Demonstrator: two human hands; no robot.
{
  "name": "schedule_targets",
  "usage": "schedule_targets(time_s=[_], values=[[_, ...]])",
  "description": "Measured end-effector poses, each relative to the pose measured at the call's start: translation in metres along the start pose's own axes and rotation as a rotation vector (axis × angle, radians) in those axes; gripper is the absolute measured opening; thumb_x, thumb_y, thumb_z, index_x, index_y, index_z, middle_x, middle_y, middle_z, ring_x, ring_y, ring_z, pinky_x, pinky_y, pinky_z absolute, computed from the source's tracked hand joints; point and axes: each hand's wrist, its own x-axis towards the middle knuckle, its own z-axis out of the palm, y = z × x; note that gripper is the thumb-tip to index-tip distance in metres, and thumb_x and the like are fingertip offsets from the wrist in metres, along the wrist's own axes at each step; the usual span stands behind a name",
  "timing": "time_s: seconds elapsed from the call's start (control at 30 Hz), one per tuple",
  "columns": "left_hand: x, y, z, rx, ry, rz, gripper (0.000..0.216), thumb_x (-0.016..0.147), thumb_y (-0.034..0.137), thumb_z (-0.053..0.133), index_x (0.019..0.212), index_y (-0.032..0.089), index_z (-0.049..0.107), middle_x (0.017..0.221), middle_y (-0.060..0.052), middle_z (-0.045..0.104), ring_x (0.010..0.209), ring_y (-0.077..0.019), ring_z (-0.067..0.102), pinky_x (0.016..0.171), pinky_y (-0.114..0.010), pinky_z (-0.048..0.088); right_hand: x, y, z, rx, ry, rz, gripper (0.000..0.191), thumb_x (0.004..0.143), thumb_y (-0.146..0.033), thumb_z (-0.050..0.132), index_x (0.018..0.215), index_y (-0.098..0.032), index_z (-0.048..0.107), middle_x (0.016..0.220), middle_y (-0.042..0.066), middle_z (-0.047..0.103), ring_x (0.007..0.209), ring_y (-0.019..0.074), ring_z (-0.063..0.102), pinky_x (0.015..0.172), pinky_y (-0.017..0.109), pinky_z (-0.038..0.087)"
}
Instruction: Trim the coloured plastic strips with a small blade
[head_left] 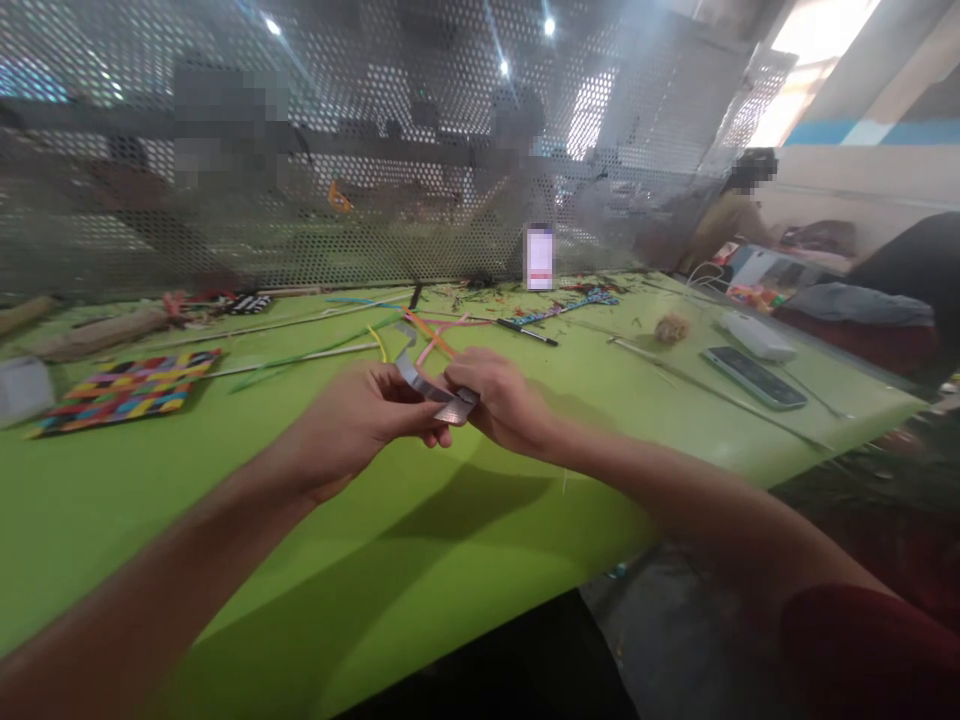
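Above the green table, my left hand (364, 415) and my right hand (499, 395) meet, both closed on a thin, shiny silver-grey strip (424, 382). Its free end curls up and away from me, and a flat textured part (456, 408) shows between the fingers. My left thumb presses along that flat part from the left; my right fingers pinch it from the other side. Some fingertips are hidden. Just beyond the hands lie narrow coloured strips: a yellow strip (378, 342), an orange strip (431, 335) and a pink one, partly covered by the hands.
A multicoloured woven mat (139, 395) lies left. Sticks, scraps and a black pen (529, 333) are scattered farther back. At right are a twine ball (671, 328), a phone (754, 377) and a long stick (720, 393). A perforated panel (420, 230) borders the table; people are beyond.
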Motion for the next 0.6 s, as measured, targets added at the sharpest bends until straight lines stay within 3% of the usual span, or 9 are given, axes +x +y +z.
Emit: schedule_targets(time_s=[0.27, 0.6], values=[[0.0005, -0.0011, 0.0005, -0.022, -0.011, 0.002, 0.023, 0.064, 0.036, 0.101, 0.069, 0.021, 0.084, 0.062, 0.001, 0.074, 0.057, -0.0095, 0.063, 0.059, -0.02, 0.053, 0.001, -0.0021, 0.0007, 0.044, 0.009, -0.009, 0.027, 0.097, -0.013, 0.05, 0.071, -0.019, 0.043, 0.074, 0.001, 0.054, 0.071, 0.0118, 0.045, 0.067, 0.023, 0.032], [-0.0016, 0.0007, 0.0025, -0.025, -0.028, -0.015, 0.023, 0.064, 0.036, 0.101, 0.068, 0.02, 0.084, 0.061, 0.0, 0.074, 0.057, -0.0087, 0.061, 0.058, -0.019, 0.051, 0.0001, 0.0023, 0.0047, 0.148, -0.029, 0.041, 0.025, 0.098, -0.014, 0.05, 0.073, -0.018, 0.05, 0.077, 0.003, 0.056, 0.075, 0.0131, 0.047, 0.07, 0.025, 0.037]])
